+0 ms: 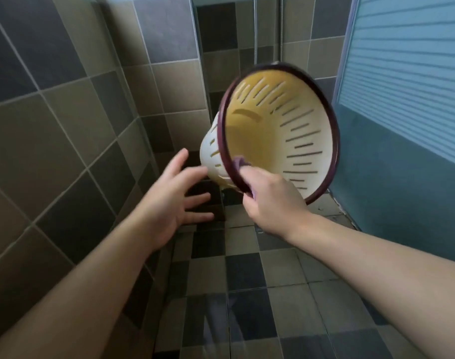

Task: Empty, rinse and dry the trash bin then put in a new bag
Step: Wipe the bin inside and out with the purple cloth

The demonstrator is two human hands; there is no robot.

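Observation:
A cream slotted trash bin (285,130) with a dark maroon rim is held in the air, tipped on its side with its empty mouth facing me. My right hand (270,200) grips the lower edge of the rim, together with what looks like a small purple cloth, partly hidden under the fingers. My left hand (174,200) is spread open just left of the bin's base, fingers apart, close to it but blurred; I cannot tell whether it touches.
Tiled walls (66,112) in grey and brown close in on the left and behind. A blue door (402,125) with a ribbed panel stands on the right. Checkered floor tiles (247,281) lie below. A pipe (280,29) runs down the back wall.

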